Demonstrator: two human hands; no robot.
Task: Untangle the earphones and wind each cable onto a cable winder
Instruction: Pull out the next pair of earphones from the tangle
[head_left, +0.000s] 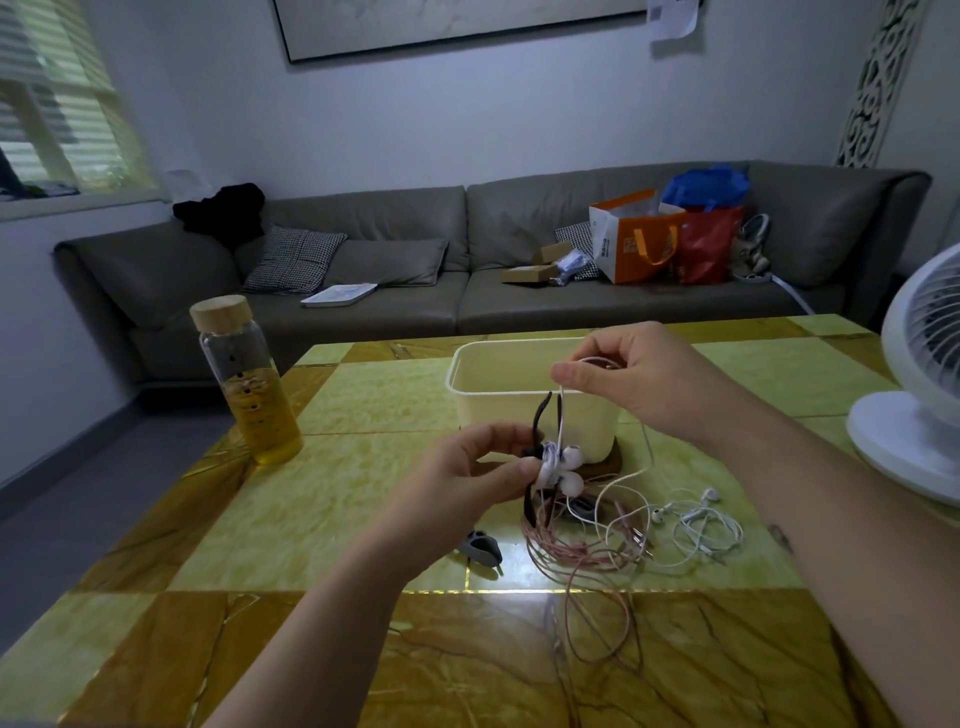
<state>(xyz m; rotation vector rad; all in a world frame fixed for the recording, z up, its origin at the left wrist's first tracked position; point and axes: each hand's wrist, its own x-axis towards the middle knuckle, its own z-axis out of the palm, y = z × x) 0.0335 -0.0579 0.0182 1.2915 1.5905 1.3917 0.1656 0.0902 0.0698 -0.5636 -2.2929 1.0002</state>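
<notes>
My left hand (470, 473) pinches a white flower-shaped cable winder (558, 470) above the table, with a dark cable (537, 415) rising beside it. My right hand (631, 376) is higher and to the right, pinching a white earphone cable (562, 415) that runs down to the winder. That cable trails off to white earbuds (709, 496) lying on the table. A pink earphone cable (582, 556) lies in a loose tangle below the winder. A grey cable winder (480, 545) rests on the table near my left wrist.
A cream plastic tub (467, 374) stands just behind my hands. A glass bottle (249, 384) of yellow liquid is at the left, a white fan (919, 405) at the right edge. The green and brown table (311, 499) fronts a grey sofa (363, 291).
</notes>
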